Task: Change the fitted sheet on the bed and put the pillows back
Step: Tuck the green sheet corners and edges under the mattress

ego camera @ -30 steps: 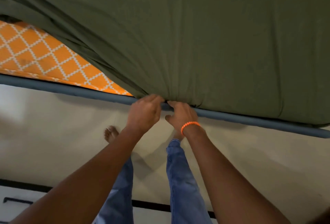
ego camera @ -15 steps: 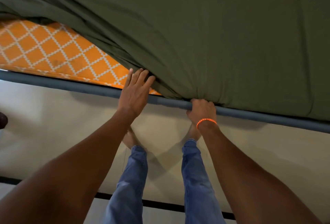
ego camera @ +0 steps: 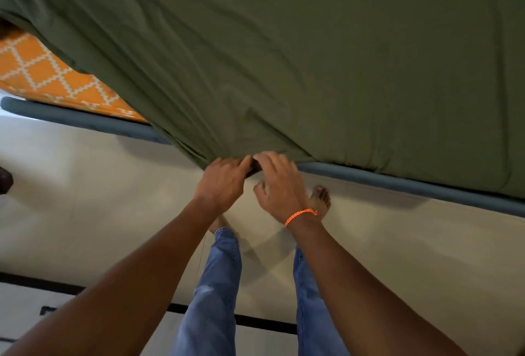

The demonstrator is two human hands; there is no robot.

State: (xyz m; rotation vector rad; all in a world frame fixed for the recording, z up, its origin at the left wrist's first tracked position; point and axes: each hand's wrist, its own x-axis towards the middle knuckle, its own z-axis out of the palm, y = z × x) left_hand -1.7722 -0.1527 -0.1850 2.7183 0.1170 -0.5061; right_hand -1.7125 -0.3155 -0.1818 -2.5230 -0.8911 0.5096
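Observation:
An olive-green fitted sheet point(ego camera: 298, 57) covers most of the mattress. At the left, the orange mattress with a white lattice pattern point(ego camera: 42, 74) lies bare. The sheet's lower edge hangs over the grey-blue bed frame rail point(ego camera: 397, 182). My left hand point(ego camera: 221, 182) grips the sheet's hem where it drops past the rail. My right hand point(ego camera: 281, 185), with an orange band at the wrist, has its fingertips on the same bunched hem beside the left hand, thumb apart below. No pillows are in view.
Pale floor point(ego camera: 85, 199) runs along the bed. My bare feet and jeans-clad legs point(ego camera: 216, 284) stand close to the rail. A dark strip point(ego camera: 255, 320) crosses the floor behind me. A dark object point(ego camera: 5, 182) sits at the left edge.
The sheet's edge has come further left over the orange mattress and down over the rail. My left hand left the mattress edge and both hands now meet at the hem.

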